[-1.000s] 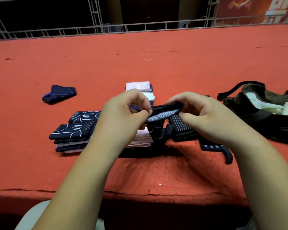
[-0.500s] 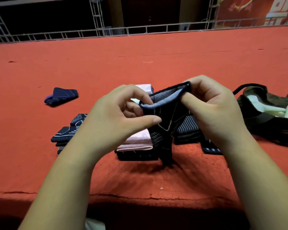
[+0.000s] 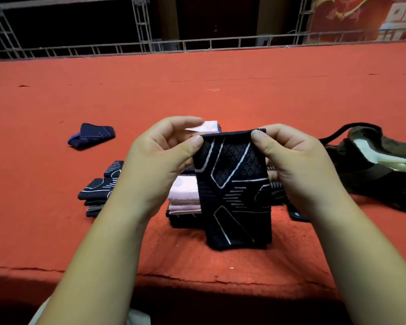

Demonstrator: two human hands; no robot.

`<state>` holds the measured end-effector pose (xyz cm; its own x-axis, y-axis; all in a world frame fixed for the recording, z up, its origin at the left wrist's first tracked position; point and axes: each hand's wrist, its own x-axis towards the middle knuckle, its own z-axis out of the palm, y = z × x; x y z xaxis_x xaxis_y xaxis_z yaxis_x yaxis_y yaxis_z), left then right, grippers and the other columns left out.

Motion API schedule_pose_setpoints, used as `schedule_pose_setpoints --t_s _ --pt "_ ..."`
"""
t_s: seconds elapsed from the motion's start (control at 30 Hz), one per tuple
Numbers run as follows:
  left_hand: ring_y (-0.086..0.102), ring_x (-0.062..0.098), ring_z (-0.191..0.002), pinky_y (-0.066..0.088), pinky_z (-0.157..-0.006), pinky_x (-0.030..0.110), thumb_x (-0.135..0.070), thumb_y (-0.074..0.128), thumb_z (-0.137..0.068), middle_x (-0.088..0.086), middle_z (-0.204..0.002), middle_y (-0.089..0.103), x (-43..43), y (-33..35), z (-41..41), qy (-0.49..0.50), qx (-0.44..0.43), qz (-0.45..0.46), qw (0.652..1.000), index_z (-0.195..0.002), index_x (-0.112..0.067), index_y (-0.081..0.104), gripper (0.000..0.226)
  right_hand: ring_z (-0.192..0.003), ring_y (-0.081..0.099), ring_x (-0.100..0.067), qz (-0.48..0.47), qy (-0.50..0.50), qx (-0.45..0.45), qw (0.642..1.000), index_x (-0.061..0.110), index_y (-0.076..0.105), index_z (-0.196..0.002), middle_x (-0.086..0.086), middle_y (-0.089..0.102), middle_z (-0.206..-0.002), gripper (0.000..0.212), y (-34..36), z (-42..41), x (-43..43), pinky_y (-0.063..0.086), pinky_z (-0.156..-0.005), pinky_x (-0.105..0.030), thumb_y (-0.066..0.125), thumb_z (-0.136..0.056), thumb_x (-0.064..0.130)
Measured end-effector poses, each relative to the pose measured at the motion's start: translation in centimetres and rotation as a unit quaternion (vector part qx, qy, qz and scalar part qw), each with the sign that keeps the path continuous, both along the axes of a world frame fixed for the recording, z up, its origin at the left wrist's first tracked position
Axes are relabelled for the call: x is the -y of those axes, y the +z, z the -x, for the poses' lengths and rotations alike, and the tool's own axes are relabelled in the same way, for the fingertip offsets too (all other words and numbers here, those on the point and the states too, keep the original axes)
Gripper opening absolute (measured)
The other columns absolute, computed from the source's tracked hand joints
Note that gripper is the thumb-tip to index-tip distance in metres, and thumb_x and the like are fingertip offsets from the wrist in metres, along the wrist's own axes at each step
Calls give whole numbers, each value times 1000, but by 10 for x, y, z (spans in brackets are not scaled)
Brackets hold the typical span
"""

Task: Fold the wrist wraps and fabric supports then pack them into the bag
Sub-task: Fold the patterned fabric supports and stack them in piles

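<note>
Left hand and right hand each pinch a top corner of the black patterned support, which we note hangs mid-frame, long axis vertical, equally near both, bag lying far right.

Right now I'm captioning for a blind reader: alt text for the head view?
The left hand and right hand pinch the top corners of a dark patterned support hanging over a red surface. Folded supports are stacked behind it; a dark bag lies at right.
</note>
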<state>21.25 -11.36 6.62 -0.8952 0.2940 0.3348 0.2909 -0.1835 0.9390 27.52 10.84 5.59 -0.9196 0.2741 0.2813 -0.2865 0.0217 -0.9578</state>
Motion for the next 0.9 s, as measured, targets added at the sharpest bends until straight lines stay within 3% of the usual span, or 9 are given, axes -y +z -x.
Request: schedule_pose_setpoints --t_s 0.13,0.23,0.33,0.4,0.53,0.63,0.8,0.83,0.9 --pt "77 21 -100 64 -90 35 -10 78 -90 9 -114 80 -3 -5 3 -43 100 12 994 -129 -8 67 41 -73 70 -17 31 -52 -9 998 15 77 -99 -5 77 -88 11 -10 8 5 63 -63 -38 73 -101 25" --pt "78 18 -93 62 -80 31 -7 75 -96 8 -105 82 -5 -14 2 -43 85 112 989 -116 -10 74 21 -80 73 -22 38 -74 -13 996 19 79 -98 -9 81 -95 12 -17 13 4 63 -77 -49 76 -100 30" --pt "77 15 -86 63 -76 32 -10 73 -99 2 -96 82 -6 -18 4 -3 86 122 989 -110 -13 76 12 -79 72 -21 34 -21 27 999 18 80 -101 -11 80 -97 19 -19 14 -4 61 -69 -36 74 -100 36" --pt "76 14 -82 62 -69 29 -10 73 -99 1 -92 81 -6 -18 6 16 98 93 991 -109 -13 77 12 -87 71 -21 -46 29 72 996 18 81 -105 -10 82 -105 23 -19 12 -12 57 -77 -38 73 -100 39" --pt "70 12 -65 54 -56 22 -10 75 -97 4 -87 77 -4 -19 10 44 106 52 992 -107 -12 78 10 -76 69 -19 -79 110 121 983 12 80 -109 -9 81 -97 14 -20 8 -15 62 -67 -33 70 -103 18" --pt "75 18 -76 59 -64 28 -12 75 -97 9 -100 80 1 -18 12 19 112 52 992 -109 -13 77 12 -72 63 -27 -72 102 109 986 12 80 -108 -19 78 -97 13 -22 10 -11 58 -62 -39 69 -103 15" --pt "79 27 -96 66 -83 39 0 70 -97 15 -107 81 13 -22 17 -27 105 109 988 -118 -10 74 23 -102 76 -43 -59 91 87 990 20 81 -113 -16 80 -113 15 -29 13 -6 60 -94 -59 72 -101 19" --pt "78 26 -98 65 -84 38 3 69 -97 15 -109 81 14 -23 17 -33 103 104 989 -117 -10 74 25 -99 77 -39 -51 96 83 991 20 80 -115 -12 81 -111 16 -30 14 -7 62 -91 -54 72 -101 19" --pt "77 25 -101 63 -83 35 7 69 -95 14 -113 80 16 -26 21 -45 100 91 990 -117 -9 74 27 -68 70 -17 -17 107 79 991 17 78 -119 2 79 -86 20 -31 16 -5 58 -65 -27 67 -104 13"
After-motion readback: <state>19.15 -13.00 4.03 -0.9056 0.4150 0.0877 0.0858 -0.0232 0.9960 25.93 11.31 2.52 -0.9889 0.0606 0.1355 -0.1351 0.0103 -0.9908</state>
